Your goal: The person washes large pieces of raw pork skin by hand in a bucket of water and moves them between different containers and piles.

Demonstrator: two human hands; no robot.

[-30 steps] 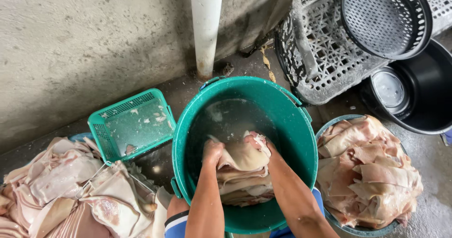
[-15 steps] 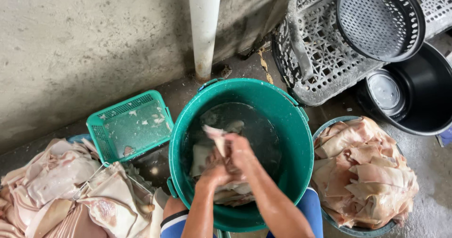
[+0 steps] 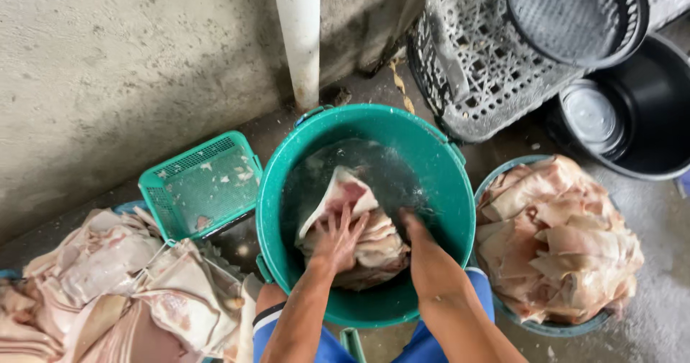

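- Pork skin piece [image 3: 343, 198], pale w/ a pinkish patch, lies on top of a wet stack of similar slabs inside the green bucket [image 3: 445, 190], roughly mid-bucket, leaning toward the person's left side.
- Left hand [image 3: 336, 237]: fingers spread flat, palm pressing down on the top slab; not closed round it, just resting/pushing.
- Right hand [image 3: 415, 228]: sunk beside the stack in the water, touching its right edge; fingers are hidden by water and meat, so can't tell if curled or open.
- Step in hand, as a judgement: looks like rinsing or sorting slabs in the bucket. Next move would likely need a firm grip, since the wet skin looks slippery and floppy; both hands under one slab would probably hold better than a pinch.
- Near the person's knees: blue shorts w/ white trim [image 3: 267, 320], either side of the bucket.
- Left of the bucket: heap of more pale skins [image 3: 108, 291], and a small green mesh basket [image 3: 172, 172] w/ scraps, just beside the bucket.
- Right: round tub [image 3: 546, 327] piled w/ skins, touching or nearly touching the bucket.
- Farther: white pipe [image 3: 298, 32] vs. the concrete wall [image 3: 108, 68]; grey lattice crate [image 3: 481, 68], dark round sieve [image 3: 575, 14], black basin [image 3: 647, 126].
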